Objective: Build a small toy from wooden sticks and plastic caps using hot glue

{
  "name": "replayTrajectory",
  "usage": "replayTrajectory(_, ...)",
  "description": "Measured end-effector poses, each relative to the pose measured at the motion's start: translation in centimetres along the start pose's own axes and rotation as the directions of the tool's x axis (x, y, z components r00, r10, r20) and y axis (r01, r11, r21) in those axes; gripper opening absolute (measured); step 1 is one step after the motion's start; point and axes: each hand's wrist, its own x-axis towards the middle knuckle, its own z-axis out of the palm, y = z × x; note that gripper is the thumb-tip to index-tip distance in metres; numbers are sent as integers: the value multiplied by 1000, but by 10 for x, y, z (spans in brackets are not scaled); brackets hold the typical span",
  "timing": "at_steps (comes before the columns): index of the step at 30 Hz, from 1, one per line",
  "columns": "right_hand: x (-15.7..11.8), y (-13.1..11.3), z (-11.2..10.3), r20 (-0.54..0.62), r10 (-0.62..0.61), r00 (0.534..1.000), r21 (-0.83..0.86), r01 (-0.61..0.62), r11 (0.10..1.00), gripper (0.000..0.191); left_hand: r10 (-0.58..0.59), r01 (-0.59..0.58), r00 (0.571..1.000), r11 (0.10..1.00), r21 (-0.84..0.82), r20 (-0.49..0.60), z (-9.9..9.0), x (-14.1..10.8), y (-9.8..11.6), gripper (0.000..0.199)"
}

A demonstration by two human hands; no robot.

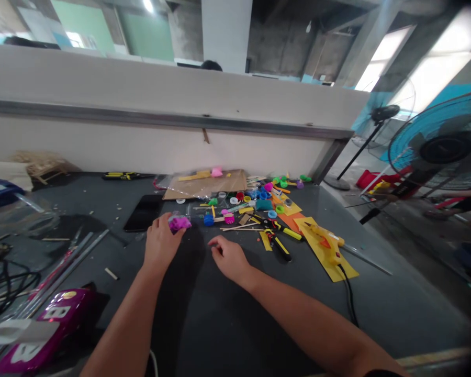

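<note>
My left hand [160, 241] is closed on a soft-looking purple lump [179, 223], apparently partly wrapped in clear plastic, held over the dark table [204, 314]. To its right, my right hand [230, 256] hovers with fingers curled in and nothing visible in them. Just beyond the hands are a blue cap [209, 220] and a pink scalloped piece [229, 218]. Thin wooden sticks [243, 227] lie past the right hand. Behind my left hand is a black phone [143, 212].
Yellow-black pliers [277, 238] and a yellow glue gun [329, 248] with a cord lie on the right. Several coloured caps and clay bits fill the back. Clear rods [74, 256] and a purple box [51, 330] are at left. A fan [443, 149] stands beyond the right edge.
</note>
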Motion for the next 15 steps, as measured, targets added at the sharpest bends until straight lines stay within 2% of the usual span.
replayTrajectory(4, 2, 3, 0, -14, 17, 1000, 105, -15, 994, 20, 31, -35, 997, 998, 52, 76, 3, -1, -9, 49)
replayTrajectory(9, 3, 5, 1, -14, 24, 1000, 158, -22, 987, 20, 36, -40, 996, 998, 46, 83, 9, 1, -10, 36)
replayTrajectory(12, 3, 6, 2, -16, 31, 999, 182, -27, 983, 20, 28, -32, 996, 998, 47, 90, 5, 1, -8, 29)
replayTrajectory(15, 3, 6, 1, -18, 32, 999, 197, -28, 980, 20, 35, -39, 995, 998, 43, 95, -6, 1, -8, 31)
